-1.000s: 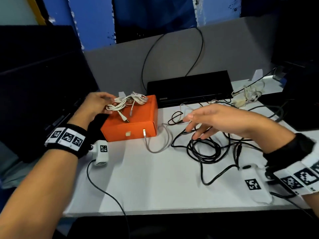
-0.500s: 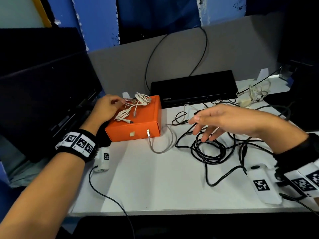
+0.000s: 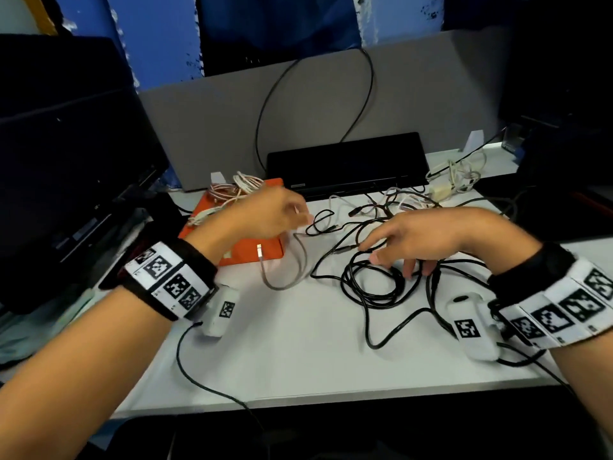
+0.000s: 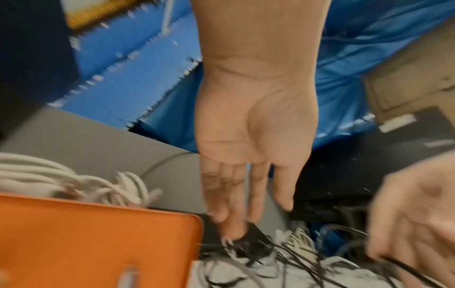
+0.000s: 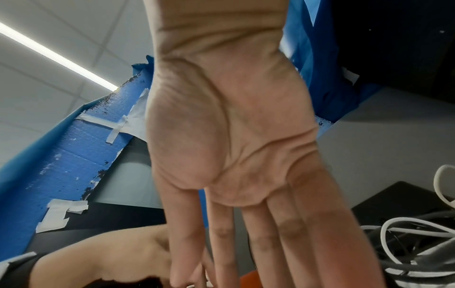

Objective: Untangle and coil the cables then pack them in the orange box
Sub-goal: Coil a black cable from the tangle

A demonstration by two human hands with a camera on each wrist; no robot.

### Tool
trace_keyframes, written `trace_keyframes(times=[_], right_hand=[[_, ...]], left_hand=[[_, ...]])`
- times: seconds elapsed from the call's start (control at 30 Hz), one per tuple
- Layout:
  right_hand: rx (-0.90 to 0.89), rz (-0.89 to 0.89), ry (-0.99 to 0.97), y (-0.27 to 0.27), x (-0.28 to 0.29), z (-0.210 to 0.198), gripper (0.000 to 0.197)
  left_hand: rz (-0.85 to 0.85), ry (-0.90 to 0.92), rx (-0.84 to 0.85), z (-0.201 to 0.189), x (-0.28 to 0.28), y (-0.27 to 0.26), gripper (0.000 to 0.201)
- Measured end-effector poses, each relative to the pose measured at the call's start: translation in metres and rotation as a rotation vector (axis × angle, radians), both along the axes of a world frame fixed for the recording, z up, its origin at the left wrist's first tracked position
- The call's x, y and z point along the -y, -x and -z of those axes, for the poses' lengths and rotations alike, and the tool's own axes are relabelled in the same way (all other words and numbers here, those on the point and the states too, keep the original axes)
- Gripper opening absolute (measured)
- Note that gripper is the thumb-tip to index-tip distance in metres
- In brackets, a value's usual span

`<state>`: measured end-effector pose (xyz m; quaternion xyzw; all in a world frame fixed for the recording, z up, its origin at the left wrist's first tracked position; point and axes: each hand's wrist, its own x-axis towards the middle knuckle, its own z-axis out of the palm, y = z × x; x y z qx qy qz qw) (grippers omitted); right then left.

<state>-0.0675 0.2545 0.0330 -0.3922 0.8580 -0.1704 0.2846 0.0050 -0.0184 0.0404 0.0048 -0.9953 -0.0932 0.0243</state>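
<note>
untangling step judged in hand. orange box (image 3: 262, 249) at desk's left, lid seemingly closed, white cable bundle (image 3: 232, 190) lying on top, not inside. black cable tangle (image 3: 371, 280) on desk (image 3: 298, 343) to its right. left hand (image 3: 265, 214) relaxed, empty, above box's right edge. right hand (image 3: 411, 237) fingers extended over tangle, gripping nothing. next: likely locating one free end, drawing it clear.

1. The left hand (image 3: 265, 214) covered part of the orange box (image 3: 252, 252); its fingertips were smeared by motion.
2. The left wrist view was blurred throughout, so the black cables (image 4: 283, 259) could not be told apart.
3. The right hand's (image 5: 229, 136) fingertips ran off the bottom edge.
4. Whether the right hand touched a cable stayed unclear.
</note>
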Motion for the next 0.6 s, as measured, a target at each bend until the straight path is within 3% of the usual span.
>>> trace_keyframes(times=[0.07, 0.13, 0.27, 0.4, 0.53, 0.6], right_hand=[[-0.016, 0.003, -0.011, 0.004, 0.001, 0.003, 0.030], [-0.034, 0.015, -0.013, 0.010, 0.000, 0.007, 0.038], [-0.203, 0.086, -0.004, 0.034, -0.004, 0.016, 0.072], [-0.270, 0.130, 0.007, 0.049, -0.010, 0.016, 0.076], [-0.212, 0.116, 0.043, 0.048, -0.017, 0.007, 0.063], [-0.238, 0.118, 0.052, 0.047, -0.020, 0.003, 0.058]], left_hand=[[-0.016, 0.134, 0.226, 0.014, -0.024, 0.017, 0.040], [-0.028, 0.304, 0.329, 0.025, -0.039, 0.037, 0.049], [-0.122, 0.433, 0.321, 0.038, -0.040, 0.076, 0.052], [-0.186, 0.414, 0.386, 0.049, -0.033, 0.098, 0.034], [-0.131, 0.528, 0.241, 0.051, -0.031, 0.109, 0.018], [-0.133, 0.385, 0.082, 0.040, -0.027, 0.112, 0.010]])
